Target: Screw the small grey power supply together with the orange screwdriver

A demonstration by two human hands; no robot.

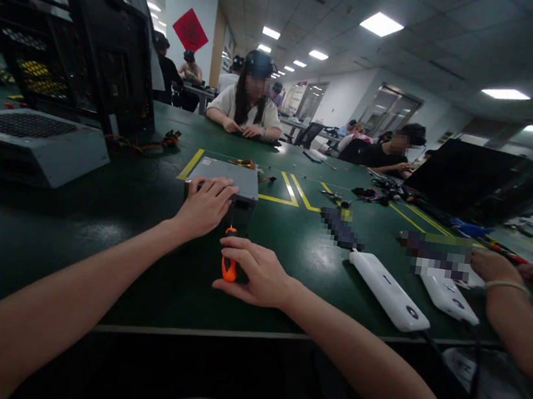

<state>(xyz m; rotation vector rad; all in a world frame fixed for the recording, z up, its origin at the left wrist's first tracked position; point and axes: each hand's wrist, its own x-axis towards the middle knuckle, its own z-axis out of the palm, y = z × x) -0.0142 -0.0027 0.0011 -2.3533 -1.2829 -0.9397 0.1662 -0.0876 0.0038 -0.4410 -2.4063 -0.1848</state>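
A grey computer power supply sits on the green table in front of me. My left hand rests over its near left edge, fingers lying across the top and front. An orange and black screwdriver points away from me, its tip close to the front face of the power supply; whether it touches a screw is too small to tell. My right hand holds the screwdriver's handle between fingers and thumb. Short coloured cables come out behind the power supply.
At the left stand a second power supply and an open black computer case. To the right lie two white power banks, tools and cables. A co-worker's hands are at the far right; another person sits opposite.
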